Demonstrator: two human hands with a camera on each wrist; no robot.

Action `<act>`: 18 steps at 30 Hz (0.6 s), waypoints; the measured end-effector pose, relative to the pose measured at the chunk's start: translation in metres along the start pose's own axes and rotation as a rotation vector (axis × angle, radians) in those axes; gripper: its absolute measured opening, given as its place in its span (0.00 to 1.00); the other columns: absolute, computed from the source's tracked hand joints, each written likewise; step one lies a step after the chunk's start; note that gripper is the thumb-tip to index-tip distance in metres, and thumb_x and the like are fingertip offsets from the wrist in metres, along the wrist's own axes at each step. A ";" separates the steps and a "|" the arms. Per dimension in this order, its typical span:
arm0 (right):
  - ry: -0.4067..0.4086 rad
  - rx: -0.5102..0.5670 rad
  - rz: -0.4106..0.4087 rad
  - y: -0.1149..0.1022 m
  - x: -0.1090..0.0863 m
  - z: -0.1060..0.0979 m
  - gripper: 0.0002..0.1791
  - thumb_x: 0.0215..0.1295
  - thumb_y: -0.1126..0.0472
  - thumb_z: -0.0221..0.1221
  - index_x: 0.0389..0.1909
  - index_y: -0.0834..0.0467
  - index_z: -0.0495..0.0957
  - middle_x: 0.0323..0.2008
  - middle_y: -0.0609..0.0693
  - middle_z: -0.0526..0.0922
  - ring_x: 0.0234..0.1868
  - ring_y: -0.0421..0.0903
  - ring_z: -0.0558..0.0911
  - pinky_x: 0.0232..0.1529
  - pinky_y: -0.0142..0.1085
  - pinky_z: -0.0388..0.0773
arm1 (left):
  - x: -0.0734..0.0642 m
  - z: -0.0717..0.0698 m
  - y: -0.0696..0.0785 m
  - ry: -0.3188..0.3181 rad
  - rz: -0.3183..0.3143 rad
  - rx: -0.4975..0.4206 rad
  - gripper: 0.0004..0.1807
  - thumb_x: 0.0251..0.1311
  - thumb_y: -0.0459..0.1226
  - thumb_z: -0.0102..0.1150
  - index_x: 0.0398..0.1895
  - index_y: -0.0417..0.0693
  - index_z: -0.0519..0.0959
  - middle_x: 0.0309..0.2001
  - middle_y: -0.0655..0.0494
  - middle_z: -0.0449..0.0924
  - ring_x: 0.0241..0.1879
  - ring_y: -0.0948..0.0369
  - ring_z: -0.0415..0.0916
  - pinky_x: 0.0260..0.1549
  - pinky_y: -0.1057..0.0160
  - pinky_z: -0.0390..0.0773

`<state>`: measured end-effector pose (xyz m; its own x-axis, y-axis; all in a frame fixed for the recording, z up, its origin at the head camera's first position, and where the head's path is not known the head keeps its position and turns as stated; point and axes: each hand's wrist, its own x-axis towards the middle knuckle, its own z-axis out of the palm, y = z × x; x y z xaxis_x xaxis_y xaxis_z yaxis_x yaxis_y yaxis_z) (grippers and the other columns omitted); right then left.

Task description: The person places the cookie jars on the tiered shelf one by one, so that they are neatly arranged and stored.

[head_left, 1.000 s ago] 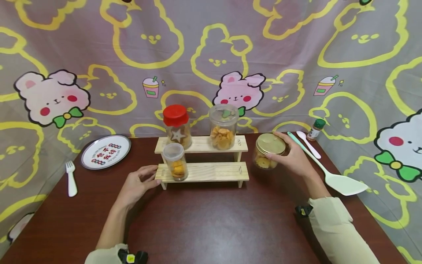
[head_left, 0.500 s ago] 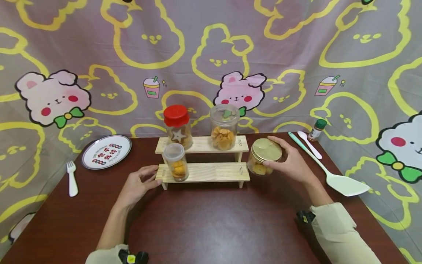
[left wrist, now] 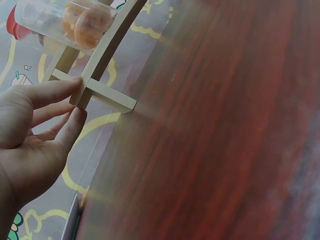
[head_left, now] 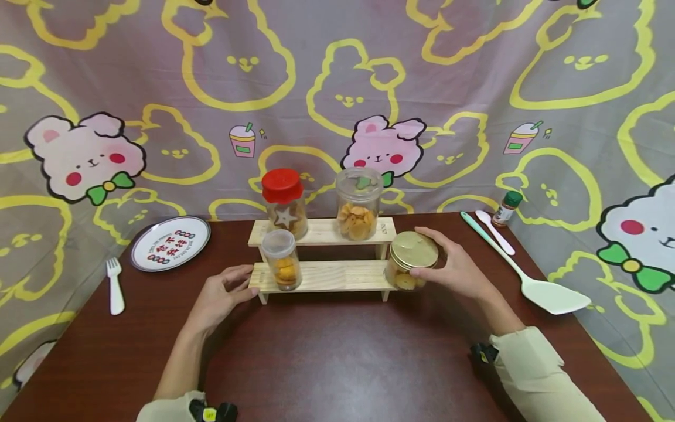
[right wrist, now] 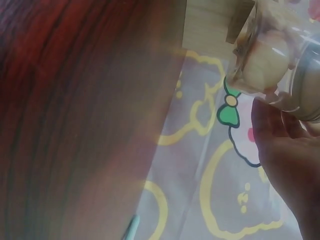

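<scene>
My right hand [head_left: 460, 268] grips a clear jar of cookies with a gold lid [head_left: 413, 249], thumb on the near side and fingers behind. The jar overlaps the right end of the lower step of a two-step wooden rack [head_left: 343, 274]. In the right wrist view the jar [right wrist: 265, 62] is tilted, close to the pale wood. At the rack's other end, my left hand [head_left: 217, 296] pinches the lower board [left wrist: 102, 57] between thumb and fingers. Beside it on that step stands a small clear jar of orange-yellow pieces [head_left: 285, 266].
A red-lidded jar [head_left: 282, 186] and a wide clear jar [head_left: 357, 220] stand on the upper step. Left lie a plate [head_left: 153, 246] and a fork [head_left: 115, 293]. To the right are a spatula [head_left: 551, 295], a white spoon [head_left: 498, 237] and a green-capped bottle [head_left: 505, 212].
My right hand has carried the gold-lidded jar left and nearer, from beside the rack to the lower step's right end. The left hand has stayed on the rack.
</scene>
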<state>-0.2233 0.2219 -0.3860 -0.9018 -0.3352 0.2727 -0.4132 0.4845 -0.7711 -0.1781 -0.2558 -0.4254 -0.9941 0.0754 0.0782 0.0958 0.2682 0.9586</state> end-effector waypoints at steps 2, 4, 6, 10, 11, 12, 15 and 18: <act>-0.013 0.017 0.001 -0.001 0.000 0.001 0.47 0.54 0.57 0.77 0.74 0.56 0.64 0.65 0.53 0.74 0.61 0.48 0.72 0.59 0.32 0.68 | 0.000 0.000 0.000 -0.002 -0.002 -0.004 0.29 0.59 0.24 0.67 0.65 0.25 0.72 0.67 0.34 0.68 0.65 0.42 0.69 0.54 0.74 0.76; -0.029 0.034 0.001 -0.003 -0.001 0.003 0.48 0.53 0.58 0.78 0.74 0.56 0.64 0.65 0.53 0.73 0.60 0.48 0.72 0.58 0.28 0.69 | 0.000 0.000 0.001 -0.003 0.000 -0.006 0.29 0.59 0.24 0.67 0.65 0.25 0.72 0.67 0.34 0.68 0.65 0.42 0.69 0.54 0.74 0.77; -0.043 0.041 -0.003 -0.004 0.000 0.006 0.49 0.52 0.58 0.78 0.73 0.56 0.64 0.65 0.53 0.73 0.60 0.48 0.72 0.57 0.26 0.69 | 0.000 -0.001 0.001 -0.005 0.003 -0.011 0.29 0.59 0.24 0.67 0.64 0.24 0.72 0.67 0.34 0.68 0.64 0.42 0.69 0.54 0.73 0.77; -0.060 0.032 -0.027 -0.007 0.002 0.012 0.48 0.52 0.57 0.78 0.73 0.57 0.64 0.65 0.53 0.73 0.60 0.48 0.72 0.58 0.27 0.69 | -0.001 -0.001 0.000 -0.004 0.009 -0.017 0.29 0.59 0.24 0.67 0.64 0.25 0.73 0.66 0.34 0.68 0.64 0.43 0.70 0.54 0.72 0.77; -0.063 0.030 -0.031 -0.008 0.002 0.013 0.48 0.53 0.57 0.78 0.73 0.58 0.65 0.65 0.53 0.73 0.60 0.48 0.72 0.58 0.27 0.69 | -0.001 -0.001 -0.001 -0.003 0.010 -0.018 0.28 0.59 0.24 0.67 0.64 0.25 0.73 0.66 0.34 0.68 0.64 0.43 0.70 0.54 0.72 0.77; -0.063 0.026 -0.033 -0.008 0.002 0.014 0.48 0.53 0.57 0.78 0.73 0.58 0.65 0.65 0.53 0.73 0.60 0.48 0.72 0.58 0.27 0.69 | -0.001 -0.001 -0.001 -0.005 0.010 -0.019 0.28 0.59 0.24 0.67 0.64 0.25 0.73 0.66 0.34 0.68 0.64 0.43 0.70 0.54 0.72 0.77; -0.058 0.026 -0.049 -0.010 0.003 0.017 0.47 0.53 0.58 0.78 0.73 0.59 0.65 0.64 0.53 0.74 0.60 0.48 0.72 0.58 0.28 0.69 | -0.001 0.000 -0.002 -0.007 0.012 -0.018 0.28 0.59 0.23 0.67 0.64 0.25 0.73 0.66 0.34 0.69 0.64 0.44 0.70 0.54 0.72 0.77; -0.043 0.019 -0.080 -0.013 0.004 0.019 0.46 0.53 0.58 0.78 0.72 0.61 0.66 0.63 0.53 0.74 0.60 0.48 0.72 0.58 0.28 0.68 | -0.001 0.000 -0.001 -0.008 0.013 -0.018 0.28 0.59 0.23 0.67 0.64 0.24 0.73 0.66 0.34 0.68 0.64 0.44 0.71 0.54 0.72 0.77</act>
<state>-0.2195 0.1986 -0.3863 -0.8596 -0.4069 0.3090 -0.4808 0.4399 -0.7585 -0.1777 -0.2565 -0.4268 -0.9923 0.0864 0.0888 0.1078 0.2494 0.9624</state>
